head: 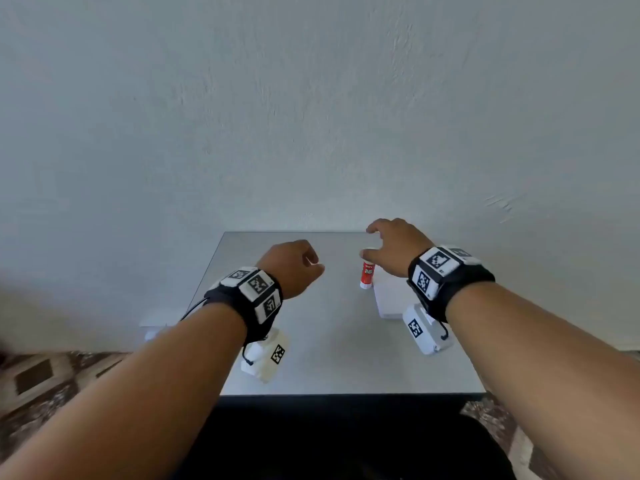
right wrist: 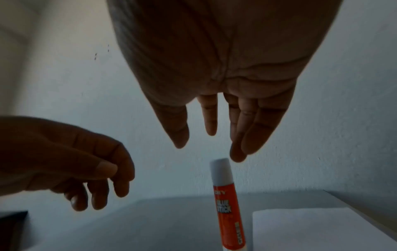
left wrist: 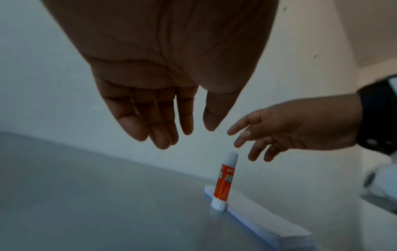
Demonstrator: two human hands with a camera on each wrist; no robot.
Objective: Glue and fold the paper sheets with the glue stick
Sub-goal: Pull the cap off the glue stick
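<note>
My right hand (head: 394, 249): fingers spread, empty, hovering just above the glue stick (head: 367, 274), not touching; my left hand (head: 292, 268): loosely curled, empty, at its nine o'clock. Glue stick: upright on the grey table (head: 311, 358), capped, just beside the paper stack (head: 389, 301) at its four o'clock. The left wrist view alone shows the stack's layered edge (left wrist: 257, 220).

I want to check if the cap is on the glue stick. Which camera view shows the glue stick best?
The left wrist view: the whole glue stick stands upright, white cap on, beside the paper stack. The right wrist view is closer but cuts off its base. In the head view it is small, its top hidden under the right hand.
</note>
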